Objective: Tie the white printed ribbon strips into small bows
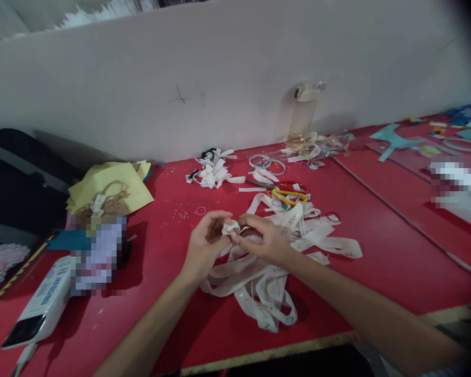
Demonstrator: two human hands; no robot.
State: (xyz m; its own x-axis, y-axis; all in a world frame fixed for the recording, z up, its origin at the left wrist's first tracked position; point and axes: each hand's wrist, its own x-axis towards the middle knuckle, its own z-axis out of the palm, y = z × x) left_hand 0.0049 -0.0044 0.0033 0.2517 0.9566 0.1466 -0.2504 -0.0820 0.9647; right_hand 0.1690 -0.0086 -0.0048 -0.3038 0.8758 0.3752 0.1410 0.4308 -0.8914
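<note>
My left hand (210, 236) and my right hand (264, 238) meet above the middle of the red table. Between their fingertips they pinch a small folded piece of white ribbon (231, 229). A loose heap of white printed ribbon (265, 293) lies beneath and to the right of my hands, in long loops. Just beyond it are scissors (288, 197) with yellow and red on the handles, blades pointing left. Further back sits a pile of short white ribbon pieces (212, 173) with some black bits. A small pink ring (201, 211) lies left of the ribbon heap.
A clear bottle (303, 112) stands against the grey partition (235, 78). Yellow papers (110, 183) with twine lie at the left, near a white power bank (43, 303) with a cable. A dark bag (19, 178) is far left. Turquoise scraps (394, 141) lie at the right.
</note>
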